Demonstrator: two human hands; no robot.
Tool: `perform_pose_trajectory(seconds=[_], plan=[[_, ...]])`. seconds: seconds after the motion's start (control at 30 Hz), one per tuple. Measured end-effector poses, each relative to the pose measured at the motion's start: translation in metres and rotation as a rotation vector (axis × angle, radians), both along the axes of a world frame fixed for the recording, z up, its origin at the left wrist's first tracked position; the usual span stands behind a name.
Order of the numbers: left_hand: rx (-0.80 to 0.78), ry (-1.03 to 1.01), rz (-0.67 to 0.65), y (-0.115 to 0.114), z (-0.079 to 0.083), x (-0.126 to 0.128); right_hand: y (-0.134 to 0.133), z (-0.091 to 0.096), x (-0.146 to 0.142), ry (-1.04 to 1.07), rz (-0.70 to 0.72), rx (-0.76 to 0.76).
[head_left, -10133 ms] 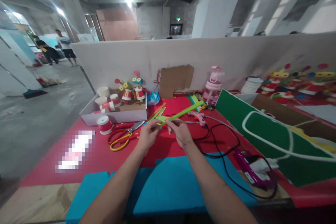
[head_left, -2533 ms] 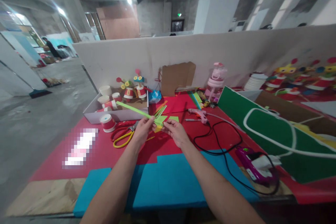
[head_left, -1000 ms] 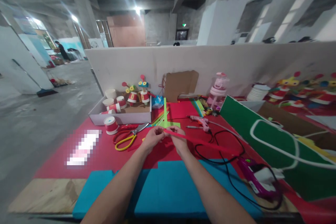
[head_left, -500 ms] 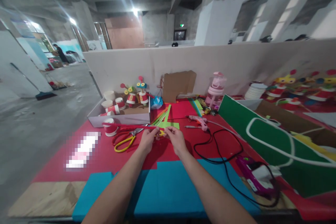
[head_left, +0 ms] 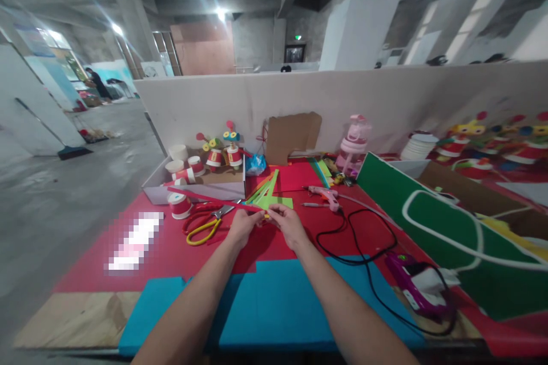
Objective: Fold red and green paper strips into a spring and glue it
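While my left hand (head_left: 241, 227) and right hand (head_left: 291, 225) pinch closed on one end of the red paper strip (head_left: 209, 198), it slants toward ten o'clock. Scissors (head_left: 205, 222) lie at nine o'clock of the left hand, green strips (head_left: 272, 197) at twelve.

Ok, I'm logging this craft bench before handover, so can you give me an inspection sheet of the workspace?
Surface: red mat, with blue foam sheets at the near edge.
Job's things: red strip running up-left from the fingertips; green strips lie just behind.
Clutter: scissors, red-banded cup, white box of cups, glue gun, pink bottle, green board.
Hands: left hand and right hand both pinch the red strip's near end.
Cables: black cable loops right of the hands, beside a purple device.
Surroundings: white partition behind; a person far off at left.
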State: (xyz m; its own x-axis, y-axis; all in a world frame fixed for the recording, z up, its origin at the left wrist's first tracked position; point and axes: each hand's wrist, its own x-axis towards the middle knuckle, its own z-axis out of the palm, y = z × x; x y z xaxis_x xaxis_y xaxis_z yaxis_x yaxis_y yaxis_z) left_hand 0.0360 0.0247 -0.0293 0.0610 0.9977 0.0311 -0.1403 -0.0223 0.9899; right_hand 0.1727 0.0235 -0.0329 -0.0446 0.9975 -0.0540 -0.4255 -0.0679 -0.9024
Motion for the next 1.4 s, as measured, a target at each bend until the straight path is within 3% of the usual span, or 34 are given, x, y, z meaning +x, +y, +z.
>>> perform_pose_trajectory(seconds=[0.23, 0.37, 0.57, 0.83, 0.93, 1.13, 1.4], plan=[[-0.033, 0.032, -0.107, -0.003, 0.009, -0.003, -0.003, 0.003, 0.003, 0.067, 0.106, -0.032], [-0.065, 0.005, -0.102, -0.004, 0.013, -0.005, -0.004, 0.003, 0.001, 0.075, 0.081, -0.05], [0.009, -0.031, -0.076, -0.002, 0.012, -0.004, -0.004, -0.002, -0.008, 0.144, 0.027, -0.019], [0.016, -0.022, -0.103, -0.003, 0.017, -0.01, -0.006, 0.005, -0.002, 0.217, 0.122, -0.002], [-0.041, -0.002, -0.149, -0.003, 0.016, -0.011, -0.005, 0.002, -0.001, 0.181, 0.094, -0.016], [-0.085, 0.016, -0.094, -0.003, 0.011, -0.008, -0.001, -0.005, -0.006, 0.077, 0.048, -0.043], [-0.085, 0.005, -0.097, -0.003, 0.011, -0.007, -0.007, -0.001, -0.009, 0.042, 0.039, -0.047]])
